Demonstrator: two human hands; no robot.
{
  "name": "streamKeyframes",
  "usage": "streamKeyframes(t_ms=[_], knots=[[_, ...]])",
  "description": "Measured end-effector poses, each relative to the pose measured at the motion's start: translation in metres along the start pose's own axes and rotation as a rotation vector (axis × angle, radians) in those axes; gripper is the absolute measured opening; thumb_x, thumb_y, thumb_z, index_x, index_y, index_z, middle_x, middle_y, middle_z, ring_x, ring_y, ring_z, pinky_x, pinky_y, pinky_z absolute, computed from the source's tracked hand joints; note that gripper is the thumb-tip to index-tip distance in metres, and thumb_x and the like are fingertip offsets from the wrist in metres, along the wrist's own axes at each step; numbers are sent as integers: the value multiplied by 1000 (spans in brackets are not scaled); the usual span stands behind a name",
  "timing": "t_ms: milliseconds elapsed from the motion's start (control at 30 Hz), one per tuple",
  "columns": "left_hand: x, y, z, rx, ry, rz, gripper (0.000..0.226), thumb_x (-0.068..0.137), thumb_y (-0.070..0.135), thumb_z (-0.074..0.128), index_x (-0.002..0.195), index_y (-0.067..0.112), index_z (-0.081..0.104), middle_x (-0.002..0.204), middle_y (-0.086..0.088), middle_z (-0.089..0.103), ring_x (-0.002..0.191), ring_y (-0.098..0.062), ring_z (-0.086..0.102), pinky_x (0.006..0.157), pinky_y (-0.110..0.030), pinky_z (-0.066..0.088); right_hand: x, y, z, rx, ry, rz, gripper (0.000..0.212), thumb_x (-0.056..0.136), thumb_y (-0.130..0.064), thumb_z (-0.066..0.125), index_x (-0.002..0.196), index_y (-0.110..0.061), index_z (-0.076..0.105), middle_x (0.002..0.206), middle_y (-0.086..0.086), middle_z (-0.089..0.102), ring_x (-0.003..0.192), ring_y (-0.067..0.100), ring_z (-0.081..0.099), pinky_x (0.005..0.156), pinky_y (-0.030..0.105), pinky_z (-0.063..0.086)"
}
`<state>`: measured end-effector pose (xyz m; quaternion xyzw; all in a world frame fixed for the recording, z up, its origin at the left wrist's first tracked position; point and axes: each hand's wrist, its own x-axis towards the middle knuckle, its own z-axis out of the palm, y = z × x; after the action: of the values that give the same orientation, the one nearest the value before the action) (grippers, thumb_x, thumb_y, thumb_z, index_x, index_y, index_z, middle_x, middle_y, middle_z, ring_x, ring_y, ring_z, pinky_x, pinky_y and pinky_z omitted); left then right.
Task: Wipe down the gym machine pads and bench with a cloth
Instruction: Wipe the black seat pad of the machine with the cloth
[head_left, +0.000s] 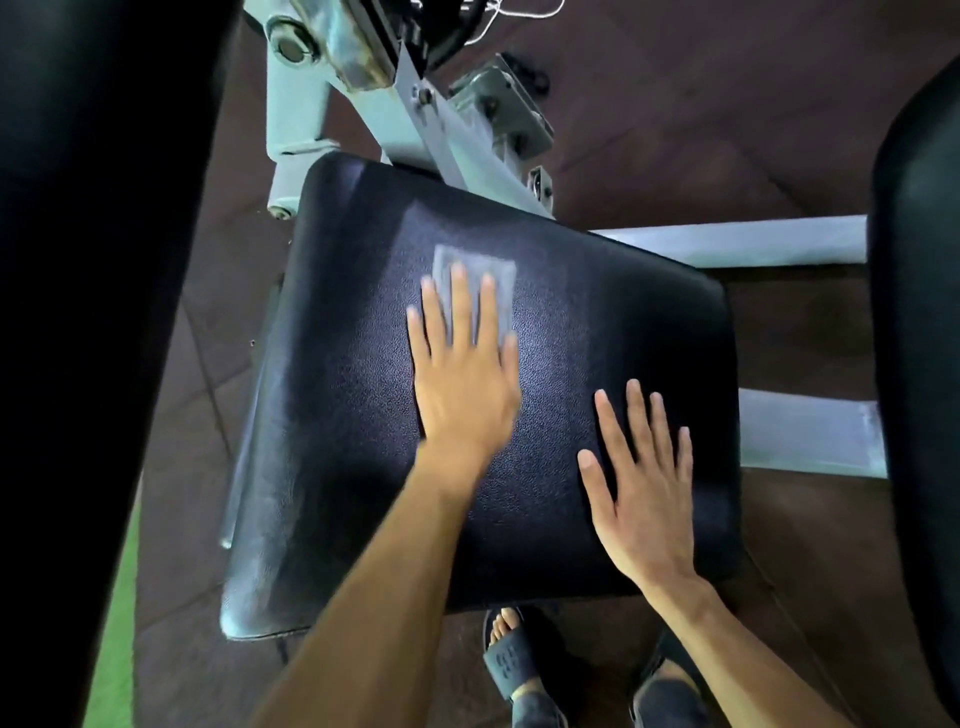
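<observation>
A black padded seat of a gym machine fills the middle of the view. My left hand lies flat on it with fingers spread, pressing a small grey cloth under the fingertips; the hand is blurred. My right hand rests flat on the pad's near right part, fingers apart, holding nothing. A second black pad stands at the right edge, and a large dark pad rises along the left.
The machine's pale grey steel frame with bolts runs behind the seat, and two grey bars extend right. Brown rubber floor tiles lie around. My feet in dark slides stand under the seat's near edge. A green strip runs at bottom left.
</observation>
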<state>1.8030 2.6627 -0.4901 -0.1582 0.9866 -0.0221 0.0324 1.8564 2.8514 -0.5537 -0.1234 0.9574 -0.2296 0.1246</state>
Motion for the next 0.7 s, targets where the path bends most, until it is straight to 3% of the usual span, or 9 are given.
streamKeyframes(t_ms=[133,267,433,600,700], knots=[[73,-35,-16,33,-44,-170,60,102,42,18,157,26,-1,165,-2,-8,151,-35,-8,121,-56,-5,1,0,1,13,7,-18,60,99,-54,20,155,-35,9,165,-4,0,153,19,-3,123,50,7],[21,-50,-14,-1,63,-267,60,102,39,26,157,24,7,166,-3,-1,151,-36,1,122,-56,4,1,2,1,21,-7,-10,60,99,-54,20,155,-36,8,165,-5,-1,153,18,-4,123,51,8],[-104,-1,7,-48,10,-100,61,103,38,30,156,13,14,164,-13,6,150,-42,4,120,-54,17,1,2,-3,63,-17,-18,59,99,-56,18,154,-38,7,165,-5,-1,153,17,-5,123,50,8],[-116,20,5,-241,-90,-31,58,104,38,17,157,18,5,165,-4,-9,151,-28,-14,123,-50,3,-2,5,-11,285,-31,-38,57,100,-51,22,154,-35,15,165,-10,0,152,9,-8,124,51,4],[-114,-12,-7,-323,2,-56,57,103,33,25,157,20,10,165,0,-5,152,-19,-10,122,-46,-3,-4,-13,-19,453,6,-16,60,99,-50,26,155,-28,18,165,-6,5,152,7,-4,124,49,6]])
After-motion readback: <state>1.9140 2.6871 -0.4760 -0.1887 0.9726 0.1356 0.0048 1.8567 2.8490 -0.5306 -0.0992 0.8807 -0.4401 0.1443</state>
